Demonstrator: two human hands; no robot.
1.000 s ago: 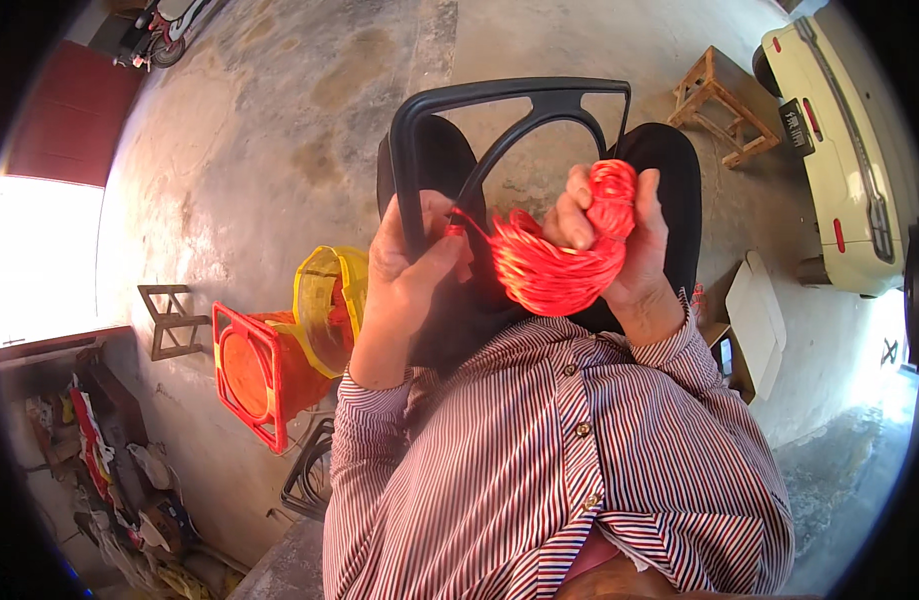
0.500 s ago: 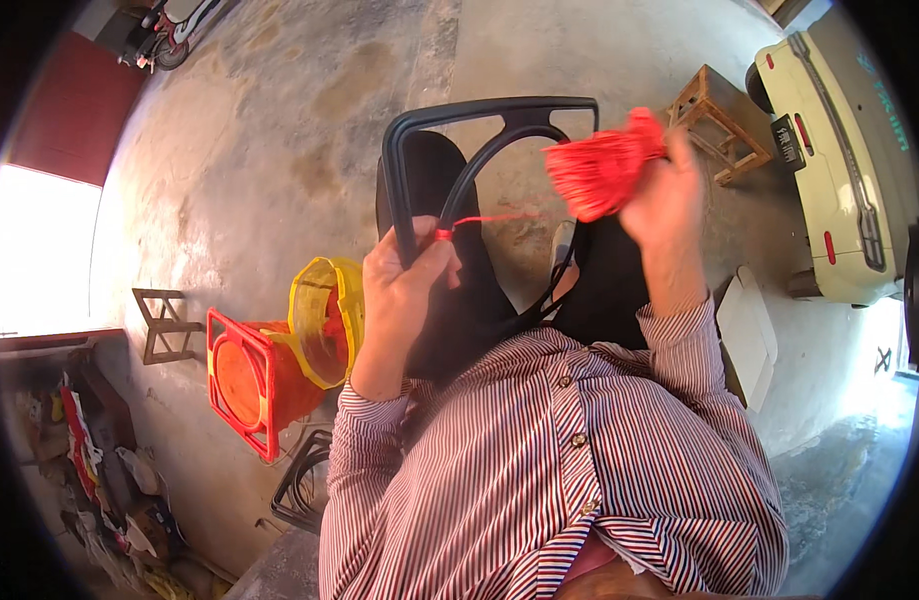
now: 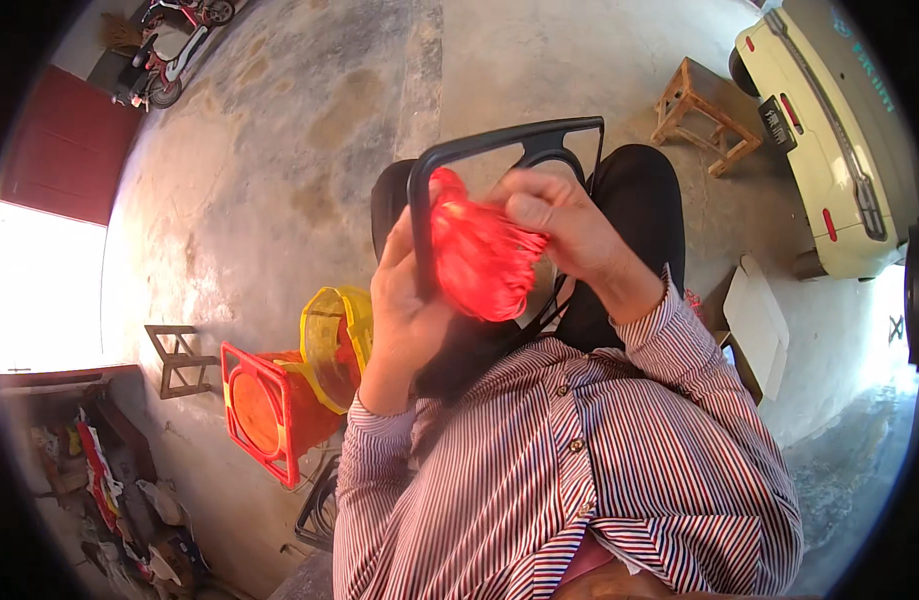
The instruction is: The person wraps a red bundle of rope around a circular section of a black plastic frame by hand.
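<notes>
Over the black-trousered lap (image 3: 639,215): left hand (image 3: 404,315) clamped on black rigid rounded-corner frame (image 3: 514,135), thumb hidden. Glossy red string bundle (image 3: 484,262), motion-blurred, sits between the hands, masking frame's inner curve. Right hand (image 3: 571,228) at bundle's upper right; can't tell if gripping.

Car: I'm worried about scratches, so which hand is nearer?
Right. The right hand is left of the car, at the red string; the left hand is farther left, at the black frame.
</notes>
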